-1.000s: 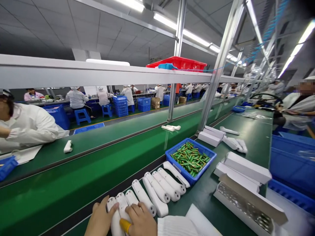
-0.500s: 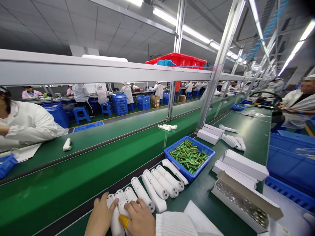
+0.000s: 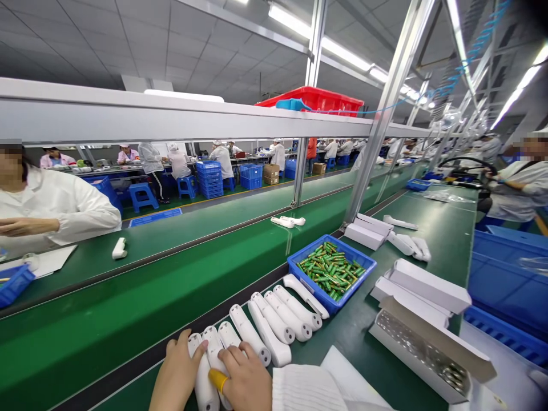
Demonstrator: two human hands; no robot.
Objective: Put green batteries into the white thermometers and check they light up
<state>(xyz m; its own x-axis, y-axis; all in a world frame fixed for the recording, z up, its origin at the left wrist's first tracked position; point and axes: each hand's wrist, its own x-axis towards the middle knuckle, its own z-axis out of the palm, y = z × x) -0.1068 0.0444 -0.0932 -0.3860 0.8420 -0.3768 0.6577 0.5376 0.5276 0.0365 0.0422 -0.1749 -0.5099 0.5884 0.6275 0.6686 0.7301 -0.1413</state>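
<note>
White elongated plastic housings point(image 3: 248, 334) lie side by side in a slanting row on the green bench, with small openings at their far ends and round holes at several near ends. My left hand point(image 3: 176, 368) curls round the leftmost housing point(image 3: 204, 379), its thumb on top and its fingers by the far end. Close beside it, my right hand point(image 3: 247, 377) rests bent fingers on the neighbouring housings, a yellow finger cot point(image 3: 218, 379) on one digit. Its fingertips press a housing point(image 3: 214, 342); the palm hides part of the row.
A blue tray point(image 3: 295, 268) of green batteries stands beyond the row. To the right are white boxes point(image 3: 428, 285) and an open carton point(image 3: 411, 365) of shiny round parts. Past the bench runs a green conveyor point(image 3: 171, 291) carrying white pieces point(image 3: 287, 221). A co-worker point(image 3: 81, 200) sits across it.
My hands keep nearly the same place on the housings. The white pieces on the conveyor have shifted slightly left. Across the line, the co-worker's posture has changed and a hand shows more.
</note>
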